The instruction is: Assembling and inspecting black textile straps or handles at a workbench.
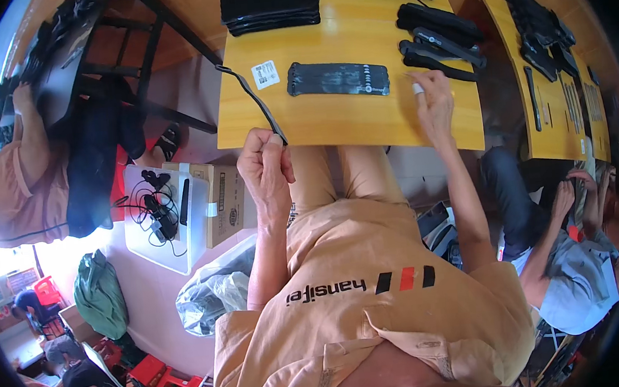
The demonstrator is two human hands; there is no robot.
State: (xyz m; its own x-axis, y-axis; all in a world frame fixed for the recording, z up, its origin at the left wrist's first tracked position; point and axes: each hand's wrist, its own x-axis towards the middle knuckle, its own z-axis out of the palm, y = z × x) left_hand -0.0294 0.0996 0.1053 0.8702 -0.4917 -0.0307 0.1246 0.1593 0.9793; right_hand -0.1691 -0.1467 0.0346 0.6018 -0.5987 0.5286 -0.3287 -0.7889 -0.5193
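My left hand (267, 164) is at the table's near edge, closed on one end of a thin black strap (247, 93). The strap slants up and away to the left, past the table's left edge. In the middle of the yellow table (348, 125) lies a flat dark rectangular sleeve (337, 78) with pale marks at its right end. To the right of it, my right hand (435, 103) hovers with loosely bent fingers apart, nothing visible in them, and a white band round one finger. Just beyond that hand are several black strap-like pieces (440, 56).
A stack of black sleeves (269, 7) stands at the far left of the table, and a white label (265, 74) lies below it. On the left are a white bin with cables (158, 213) and a cardboard box (226, 200). Co-workers sit on both sides; another table (546, 109) is at right.
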